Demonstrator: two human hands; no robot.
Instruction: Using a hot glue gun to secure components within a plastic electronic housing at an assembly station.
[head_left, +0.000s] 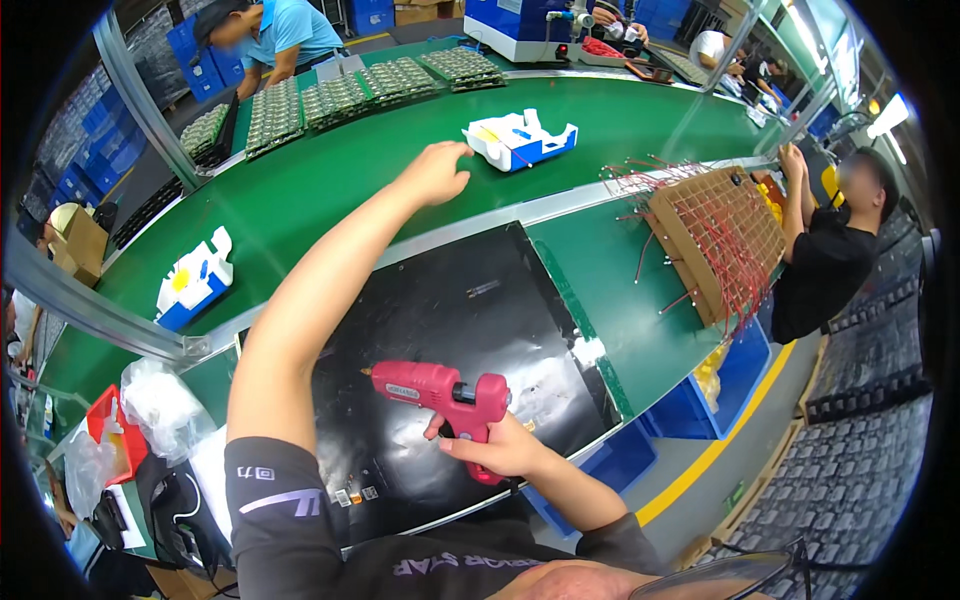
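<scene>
My left hand (436,174) reaches out over the green conveyor belt (360,190). Its thumb and fingers are apart and nothing shows between them. Just beyond the fingertips sits a white-and-blue moulded holder (522,140) with small blue and yellow parts in it; whether a finger touches it is hard to tell. My right hand (505,447) is wrapped round the handle of a pinkish-red hot glue gun (420,383), its nozzle pointing left above a black mat (480,330). A second white-and-blue holder (197,283) with a yellow part rests farther left on the belt.
A brown gridded box (720,235) full of red wires stands at right, beside a person in black (835,250). Circuit board trays (340,95) line the far side, near a person in blue (290,40). Plastic bags (165,405) and a red bin (125,440) are at left.
</scene>
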